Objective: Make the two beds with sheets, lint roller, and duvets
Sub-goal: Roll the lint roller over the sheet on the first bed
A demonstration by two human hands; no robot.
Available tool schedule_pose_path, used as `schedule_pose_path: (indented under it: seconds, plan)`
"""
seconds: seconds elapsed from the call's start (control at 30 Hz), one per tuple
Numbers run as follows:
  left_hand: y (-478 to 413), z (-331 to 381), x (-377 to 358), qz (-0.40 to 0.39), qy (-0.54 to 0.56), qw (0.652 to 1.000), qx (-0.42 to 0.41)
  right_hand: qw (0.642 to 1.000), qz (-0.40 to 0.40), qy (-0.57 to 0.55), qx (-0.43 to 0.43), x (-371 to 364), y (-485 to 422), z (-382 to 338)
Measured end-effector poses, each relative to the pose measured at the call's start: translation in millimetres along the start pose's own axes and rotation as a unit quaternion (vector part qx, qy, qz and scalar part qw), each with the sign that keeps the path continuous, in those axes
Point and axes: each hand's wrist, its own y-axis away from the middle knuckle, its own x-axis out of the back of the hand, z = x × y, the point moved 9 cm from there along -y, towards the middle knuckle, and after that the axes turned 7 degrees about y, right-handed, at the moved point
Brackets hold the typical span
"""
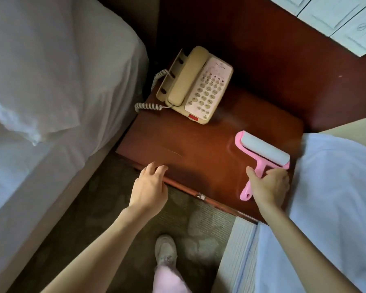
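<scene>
Our right hand (268, 187) grips the pink handle of the roller (264, 150), thumb on one side of the stem and fingers curled over the other. The roller lies flat on the table (199, 149), near its right front corner, its white roll pointing away from us and just beside the right bed (325, 197). Our left hand (150, 187) holds nothing; its fingers are loosely bent, the tips at the table's front edge, though we cannot tell whether they touch it. A beige phone (199, 87) sits at the back of the table, handset on its cradle, its coiled cord hanging over the left side. The left bed (51, 70) is covered in white cloth. Below, one shoe (165, 250) stands on the carpet (93, 208) between the beds.
</scene>
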Motion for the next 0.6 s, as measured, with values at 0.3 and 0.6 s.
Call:
schedule_pose_path:
  seconds: [0.3, 0.6]
  plan:
    - [-7.1, -8.9, -7.9, -0.083, -0.084, 0.992, 0.038, 0.959, -0.155, -0.173, -0.161, -57.8, 0.0, 23.7]
    - [-10.8, -4.2, -12.4, -0.176, -0.102, 0.976, 0.082, 0.956, -0.12, -0.221, -0.148, -45.6, 2.4, 28.2]
